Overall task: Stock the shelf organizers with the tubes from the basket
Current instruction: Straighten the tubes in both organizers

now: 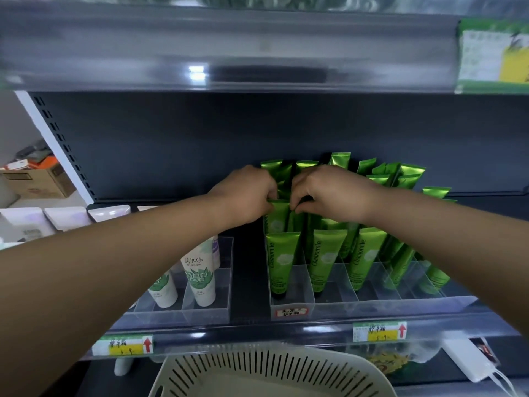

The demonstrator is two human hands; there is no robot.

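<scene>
- Two clear organizers stand on the shelf (pixel 249 319): the left organizer (pixel 209 306) and, well apart to its right, the right organizer (pixel 337 306)
- The left organizer shows two white tubes (pixel 200 277) standing cap-down in its front cells; a third, partly hidden by the left forearm, shows just behind them
- The right organizer holds green tubes (pixel 320 262), all cap-down with crimped ends up; three stand in the front row with "Chamomile" readable, and more crowd the rows behind and to the right, too overlapped to count exactly
- One cream slotted basket (pixel 272 373) sits below the shelf edge at the bottom of view; what shows of its inside has no tubes in it
- Two price tags (pixel 379 331) with red arrows are on the shelf rail, and a third larger green tag sits on the rail of the shelf above, at the right edge
- The left hand (pixel 246 193) is curled, fingertips pinching the crimped top of one held tube (pixel 276 216) in the second row of the right organizer
- The right hand (pixel 329 193) is also curled, its fingertips touching the neighbouring tube tops right beside the left hand; whether it grips one I cannot tell
- The two hands nearly touch above the back-left cells
</scene>
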